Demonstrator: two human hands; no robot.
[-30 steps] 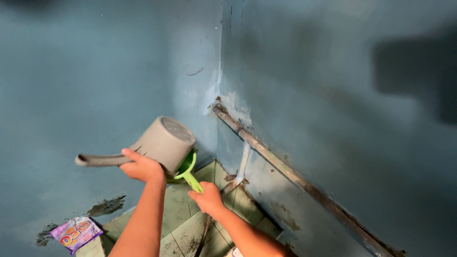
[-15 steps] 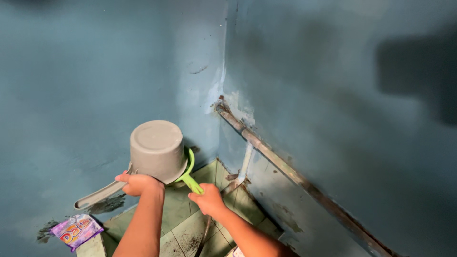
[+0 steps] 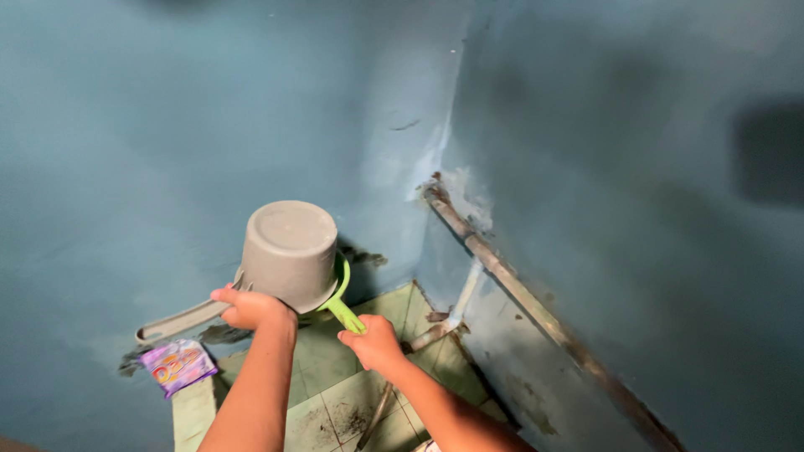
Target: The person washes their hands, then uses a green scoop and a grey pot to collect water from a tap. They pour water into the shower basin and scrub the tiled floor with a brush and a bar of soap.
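- Clamped around the handle of a grey dipper (image 3: 289, 254), the left hand (image 3: 249, 307) holds it upside down, base toward the camera, in front of the blue wall (image 3: 167, 151).
- Right hand (image 3: 373, 343) is closed on the handle of a green dipper (image 3: 342, 303), which sits mostly hidden behind the grey one, touching it.
- Rusty pipe (image 3: 519, 289) slants down the right wall from the corner.
- Green tiled floor (image 3: 327, 393) lies below both arms.
- Purple sachet (image 3: 177, 366) rests at the floor's left edge, against the wall.

walls (image 3: 167, 125): blue, stained | floor (image 3: 335, 393): green tiles, dirty | pipe (image 3: 536, 310) along rt wall
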